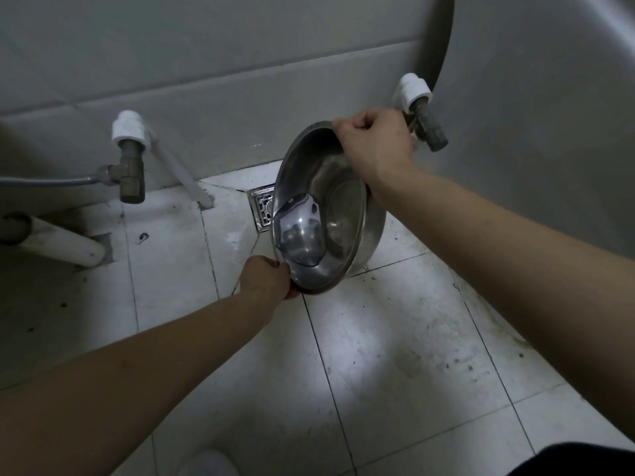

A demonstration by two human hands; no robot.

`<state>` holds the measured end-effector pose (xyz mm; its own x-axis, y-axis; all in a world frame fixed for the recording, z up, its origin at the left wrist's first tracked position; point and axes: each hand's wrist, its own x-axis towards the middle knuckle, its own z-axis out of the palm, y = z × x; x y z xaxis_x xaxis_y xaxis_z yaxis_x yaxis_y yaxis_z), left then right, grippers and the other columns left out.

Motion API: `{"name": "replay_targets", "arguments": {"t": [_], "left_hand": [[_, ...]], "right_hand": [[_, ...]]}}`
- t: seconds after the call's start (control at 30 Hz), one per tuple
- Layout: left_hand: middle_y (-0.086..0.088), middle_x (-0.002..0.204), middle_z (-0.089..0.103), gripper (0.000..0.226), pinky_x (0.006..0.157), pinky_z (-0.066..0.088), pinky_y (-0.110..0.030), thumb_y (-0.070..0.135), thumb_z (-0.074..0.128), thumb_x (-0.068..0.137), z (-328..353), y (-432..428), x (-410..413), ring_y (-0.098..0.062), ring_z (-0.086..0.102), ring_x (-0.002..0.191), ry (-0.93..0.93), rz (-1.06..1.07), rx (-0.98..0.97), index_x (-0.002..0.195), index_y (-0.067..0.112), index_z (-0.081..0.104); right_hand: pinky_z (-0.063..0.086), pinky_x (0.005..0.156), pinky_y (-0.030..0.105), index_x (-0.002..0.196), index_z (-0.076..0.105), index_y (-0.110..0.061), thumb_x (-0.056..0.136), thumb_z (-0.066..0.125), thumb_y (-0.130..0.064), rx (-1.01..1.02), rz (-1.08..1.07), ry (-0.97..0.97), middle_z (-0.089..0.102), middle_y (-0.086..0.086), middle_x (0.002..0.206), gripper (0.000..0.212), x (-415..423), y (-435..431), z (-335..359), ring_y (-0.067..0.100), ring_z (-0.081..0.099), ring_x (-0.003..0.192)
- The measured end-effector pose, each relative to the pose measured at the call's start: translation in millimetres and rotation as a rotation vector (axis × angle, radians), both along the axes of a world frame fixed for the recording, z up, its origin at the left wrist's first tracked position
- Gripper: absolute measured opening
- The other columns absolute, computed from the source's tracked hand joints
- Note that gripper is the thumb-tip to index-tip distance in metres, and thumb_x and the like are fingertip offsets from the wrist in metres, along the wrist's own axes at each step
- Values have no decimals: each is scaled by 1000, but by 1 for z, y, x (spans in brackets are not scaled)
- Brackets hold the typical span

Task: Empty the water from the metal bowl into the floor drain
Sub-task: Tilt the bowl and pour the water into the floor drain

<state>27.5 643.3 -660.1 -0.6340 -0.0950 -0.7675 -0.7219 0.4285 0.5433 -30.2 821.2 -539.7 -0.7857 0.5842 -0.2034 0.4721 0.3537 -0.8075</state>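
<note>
- At lower centre of the frame, the left hand [268, 277] is gripping the near rim of the metal bowl [324, 207].
- At centre, the bowl is tilting left over the floor drain [262, 208], water [299, 235] pooling at its lower edge.
- At upper right of centre, the right hand [372, 146] is clasping the bowl's far rim.
</note>
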Motion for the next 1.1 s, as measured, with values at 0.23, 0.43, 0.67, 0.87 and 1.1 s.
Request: {"name": "replay_targets", "arguments": {"t": [0.23,0.43,0.67,0.87,1.1], "left_hand": [[-26,99,69,22,38,55,-27,6,59,97,0,3,-1,-28,67,60,-24,8,18,115,-8,61],[-13,73,66,19,32,46,-16,8,60,97,-2,2,0,-20,65,51,4,-6,-6,110,-6,64],[-12,70,66,17,35,49,-19,9,62,96,-3,2,-1,-17,66,47,6,0,-11,107,-4,66],[-13,72,67,17,40,54,-23,9,61,96,-2,1,-1,-20,68,51,-5,-11,-10,107,-3,65],[-16,75,68,16,40,56,-24,9,62,96,2,1,0,-24,69,54,2,-13,2,105,-5,65]], "right_hand": [[59,89,43,78,70,-18,93,65,-37,20,-8,1,63,-6,69,25,-1,0,0,20,69,83],[59,85,41,87,73,-13,93,66,-37,25,-13,8,65,-4,72,26,-2,-1,0,19,69,82],[59,87,44,84,72,-15,93,65,-36,19,-1,13,63,-4,71,24,-2,-5,2,21,70,84],[58,90,45,80,69,-19,92,64,-37,5,8,5,65,-5,74,22,-2,-8,6,20,69,85],[59,89,45,88,73,-13,92,65,-36,18,16,11,69,-1,78,25,-2,-10,8,21,70,86]]}}
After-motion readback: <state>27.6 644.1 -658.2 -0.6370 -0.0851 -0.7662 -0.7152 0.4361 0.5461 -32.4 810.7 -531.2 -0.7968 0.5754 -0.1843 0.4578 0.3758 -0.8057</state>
